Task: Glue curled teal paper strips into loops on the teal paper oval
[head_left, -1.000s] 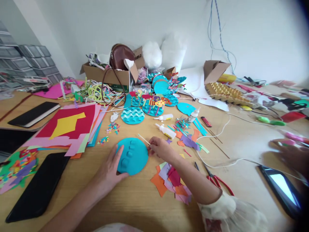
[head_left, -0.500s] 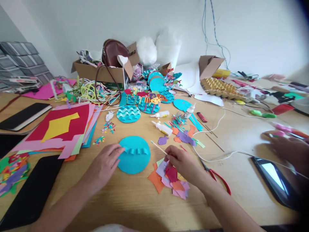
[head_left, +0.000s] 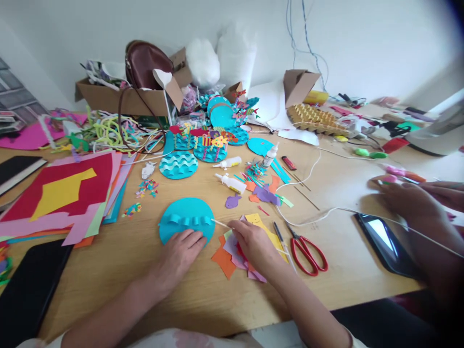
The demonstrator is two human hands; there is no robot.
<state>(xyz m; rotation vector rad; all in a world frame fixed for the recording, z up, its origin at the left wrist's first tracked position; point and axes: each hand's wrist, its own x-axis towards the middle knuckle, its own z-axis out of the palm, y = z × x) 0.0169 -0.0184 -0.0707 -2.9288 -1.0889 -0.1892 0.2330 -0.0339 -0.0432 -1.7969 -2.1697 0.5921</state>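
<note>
A round turquoise disc (head_left: 186,206) lies flat on the table, a looped turquoise paper strip (head_left: 187,221) standing in small waves across its middle. My left hand (head_left: 181,256) rests on the disc's lower part, fingers stretched out below the strip. Between the closed fingers of my right hand (head_left: 255,244) is a thin pale stick (head_left: 220,223); its tip is at the strip's right end. Under and beside that hand are cut paper pieces, among them an orange one (head_left: 224,261) and a yellow one (head_left: 261,226).
Red-handled scissors (head_left: 308,253) and a pen (head_left: 281,237) lie to the right. Glue bottles (head_left: 232,183) and finished turquoise discs (head_left: 178,165) stand beyond. Coloured sheets (head_left: 97,193) are stacked left. Another person's hands (head_left: 406,195) are at far right near a phone (head_left: 386,246).
My left hand has moved from the disc's left edge to lie flat on its lower part. The stick's tip has come to the strip's right end. The view has shifted right.
</note>
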